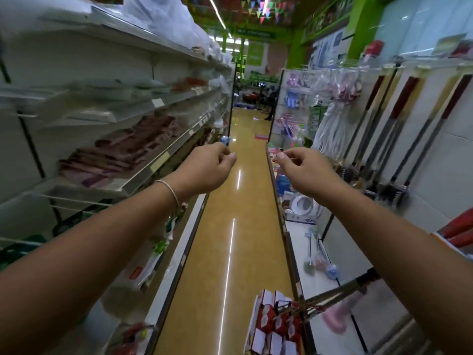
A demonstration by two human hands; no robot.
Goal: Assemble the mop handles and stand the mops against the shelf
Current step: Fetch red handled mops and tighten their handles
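- Mops [399, 129] hang upright at the right of the frame against a white wall panel, their red-gripped handles near the top rail and their dark heads low at mid-right; I count about four shafts, though blur makes the exact number uncertain.
- White string mop head [330, 129] hangs just left of those shafts, in clear wrapping.
- Metal handle pieces [340, 294] lie slanted at the lower right — across the edge of the right shelf [302, 252], beside a pink object.
- Left hand [204, 170] is stretched forward at centre frame, fingers curled loosely inward with thumb meeting forefinger; nothing can be seen in its grasp. A thin pale bracelet [170, 192] circles the wrist.
- Right hand [307, 170] mirrors it, held out at the same height, fingers curled and thumb tip up; it holds nothing visible either.
- Both forearms run in from the bottom corners, well apart, over a glossy yellow floor [217, 252].
- Left shelves [143, 119] at the left of the frame carry folded maroon cloths and bagged goods.
- Red-and-white boxes [273, 326] stand at bottom centre.
- Price tags and a green sign far up the aisle are too blurred to read — no writing is legible.
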